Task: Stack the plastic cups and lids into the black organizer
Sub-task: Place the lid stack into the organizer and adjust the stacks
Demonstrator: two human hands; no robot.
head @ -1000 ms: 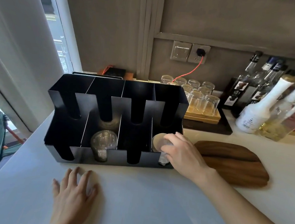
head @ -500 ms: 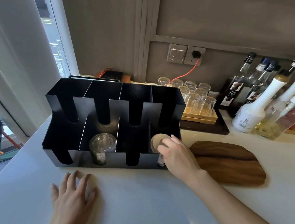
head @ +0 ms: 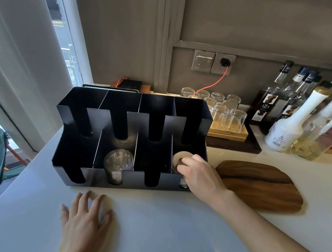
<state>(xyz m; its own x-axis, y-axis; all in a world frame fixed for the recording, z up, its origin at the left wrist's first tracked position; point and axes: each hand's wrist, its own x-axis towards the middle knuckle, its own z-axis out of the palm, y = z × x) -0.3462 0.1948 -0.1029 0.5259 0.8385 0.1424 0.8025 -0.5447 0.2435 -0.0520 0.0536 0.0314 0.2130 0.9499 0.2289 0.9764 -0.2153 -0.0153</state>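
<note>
The black organizer stands on the white counter with its slotted front facing me. A stack of clear plastic cups stands upright in its second front compartment from the left. In the rightmost front compartment is a clear stack topped by a tan round lid. My right hand reaches in from the right, fingers curled over and around that stack; its lower part shows through the front slot. My left hand lies flat on the counter before the organizer, fingers spread, holding nothing.
A wooden board lies just right of the organizer. Behind it, upturned glasses stand on a wooden rack in a black tray. Syrup bottles crowd the back right. A window and the counter edge are at left.
My right hand has sunk a little deeper into the rightmost front compartment with the tan-lidded stack. My left hand stays flat on the counter.
</note>
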